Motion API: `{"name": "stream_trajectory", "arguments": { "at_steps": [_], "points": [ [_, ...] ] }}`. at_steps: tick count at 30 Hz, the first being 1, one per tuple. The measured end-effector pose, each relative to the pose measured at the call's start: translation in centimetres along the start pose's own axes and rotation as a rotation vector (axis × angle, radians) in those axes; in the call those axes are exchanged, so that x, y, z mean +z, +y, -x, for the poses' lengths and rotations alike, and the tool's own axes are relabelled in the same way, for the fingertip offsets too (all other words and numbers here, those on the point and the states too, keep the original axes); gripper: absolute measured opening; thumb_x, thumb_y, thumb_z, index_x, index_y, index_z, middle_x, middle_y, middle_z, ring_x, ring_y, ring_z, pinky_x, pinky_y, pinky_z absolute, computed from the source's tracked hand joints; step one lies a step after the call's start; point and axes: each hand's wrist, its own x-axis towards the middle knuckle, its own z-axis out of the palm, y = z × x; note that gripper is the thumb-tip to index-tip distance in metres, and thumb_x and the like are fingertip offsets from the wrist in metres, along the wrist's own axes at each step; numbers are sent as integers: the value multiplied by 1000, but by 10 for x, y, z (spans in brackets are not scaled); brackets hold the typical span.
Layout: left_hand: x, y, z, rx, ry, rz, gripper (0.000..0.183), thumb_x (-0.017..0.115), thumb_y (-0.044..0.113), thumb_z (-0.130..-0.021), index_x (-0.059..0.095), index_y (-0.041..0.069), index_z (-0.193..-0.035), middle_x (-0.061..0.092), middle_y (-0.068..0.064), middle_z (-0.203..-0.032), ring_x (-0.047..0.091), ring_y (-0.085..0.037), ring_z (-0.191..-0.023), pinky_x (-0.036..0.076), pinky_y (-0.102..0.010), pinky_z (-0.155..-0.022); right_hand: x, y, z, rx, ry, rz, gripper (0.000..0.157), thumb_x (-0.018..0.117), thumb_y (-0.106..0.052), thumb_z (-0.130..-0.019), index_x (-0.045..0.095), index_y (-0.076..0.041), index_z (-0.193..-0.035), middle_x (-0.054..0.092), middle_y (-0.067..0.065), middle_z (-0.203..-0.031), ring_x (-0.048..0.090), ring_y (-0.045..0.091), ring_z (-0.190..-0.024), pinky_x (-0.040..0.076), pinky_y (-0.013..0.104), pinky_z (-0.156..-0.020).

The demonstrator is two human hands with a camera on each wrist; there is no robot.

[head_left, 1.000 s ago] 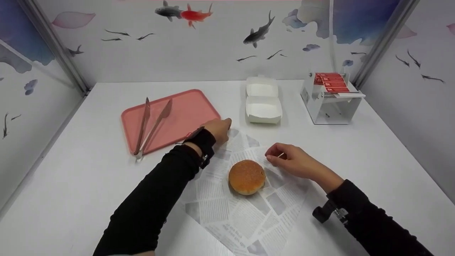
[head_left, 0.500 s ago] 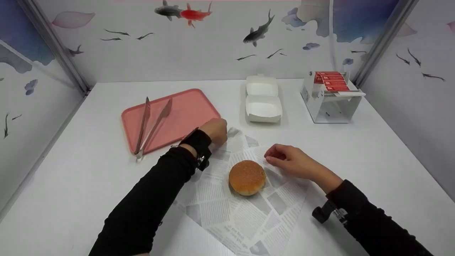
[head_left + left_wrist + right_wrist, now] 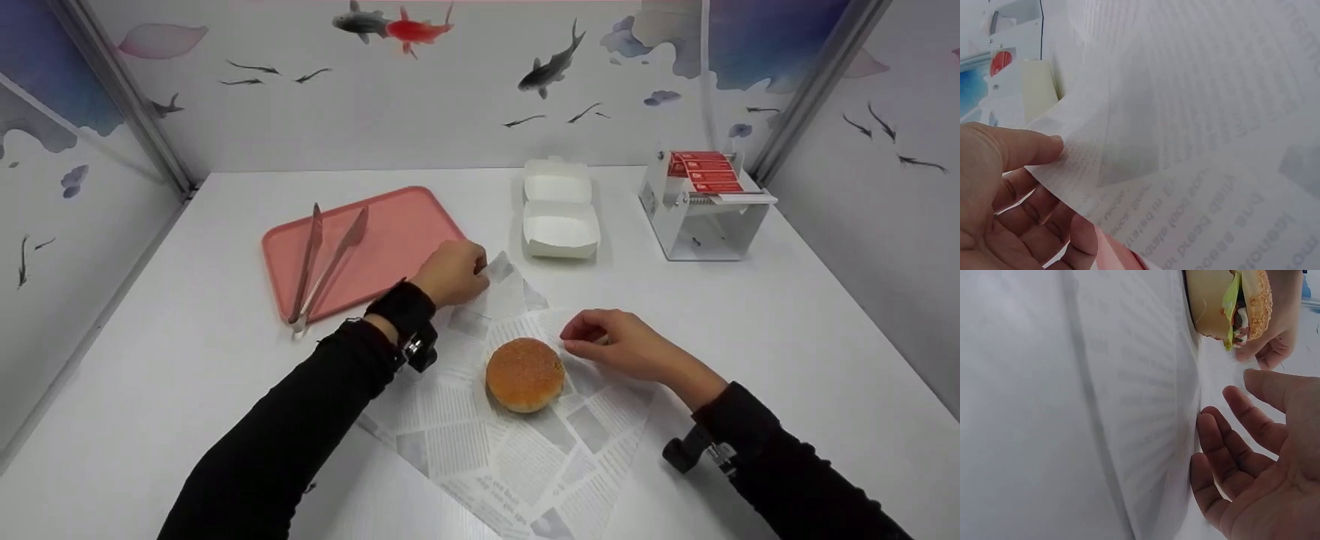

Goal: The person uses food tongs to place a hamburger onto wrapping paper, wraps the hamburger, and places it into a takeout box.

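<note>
So on the far left of the desk (image 3: 187,375) I had metal tongs (image 3: 306,259) lying on a pink tray (image 3: 405,225). My left hand (image 3: 451,274) was just beside it, pinching the far corner of the newsprint-style wrapping paper (image 3: 457,442) between thumb and fingers. The burger (image 3: 525,375), lettuce poking out, sat on that paper, between my hands. Behind it was an open white clamshell box (image 3: 560,225). My right hand (image 3: 622,341) held nothing, fingers loosely bent over the paper. Far right: a label dispenser (image 3: 709,210) with red labels (image 3: 705,171).
</note>
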Motion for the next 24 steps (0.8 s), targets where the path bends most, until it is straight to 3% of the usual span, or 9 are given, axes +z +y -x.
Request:
{"name": "stream_trajectory", "arguments": {
  "at_steps": [5, 9, 13, 15, 20, 22, 24],
  "points": [
    [-5, 14, 18, 96, 56, 14, 9, 60, 3, -98, 67, -2, -94, 60, -7, -81, 49, -20, -75, 42, -32, -69, 3, -4, 7, -47, 19, 24, 21, 69, -21, -105, 73, -6, -120, 74, 7, -113, 68, 19, -105, 56, 28, -90],
    [-5, 23, 32, 177, 91, 5, 9, 60, 4, -102, 67, -2, -102, 58, -6, -79, 48, -19, -73, 42, -33, -69, 7, -10, 18, -117, 46, 36, 24, 69, -20, -105, 70, -6, -125, 74, 8, -119, 71, 24, -109, 58, 38, -94],
    [-4, 30, 43, 236, 100, 1, 12, 58, 2, -103, 65, 0, -94, 42, 1, -72, 42, -17, -69, 37, -31, -65, 15, -12, 28, -199, 50, 117, 27, 74, -21, -103, 70, -7, -126, 74, 7, -120, 72, 26, -112, 59, 48, -98],
    [-3, 34, 48, 267, 106, 0, 17, 57, 2, -104, 65, 0, -89, 41, 1, -72, 42, -16, -69, 37, -32, -65, 19, -12, 32, -222, 56, 172, 29, 76, -20, -101, 71, -8, -127, 72, 6, -120, 71, 26, -113, 58, 49, -101],
    [1, 42, 63, 370, 140, 10, 23, 55, 3, -107, 77, 0, -101, 74, -7, -84, 58, -16, -75, 58, -39, -75, 24, -9, 41, -241, 106, 339, 39, 82, -18, -95, 71, -7, -131, 69, 7, -127, 68, 28, -119, 57, 51, -103],
    [2, 45, 70, 398, 139, 4, 24, 55, 4, -108, 78, 1, -110, 80, -10, -94, 66, -18, -78, 62, -43, -79, 25, -9, 44, -255, 117, 396, 42, 83, -17, -94, 71, -5, -133, 68, 10, -131, 68, 31, -120, 57, 53, -103],
    [3, 48, 77, 413, 125, -14, 23, 54, 5, -109, 77, 1, -110, 79, -11, -90, 68, -22, -77, 62, -44, -77, 25, -9, 45, -265, 115, 427, 44, 84, -17, -93, 71, -4, -133, 68, 13, -134, 68, 35, -122, 57, 55, -103]
  ]
}}
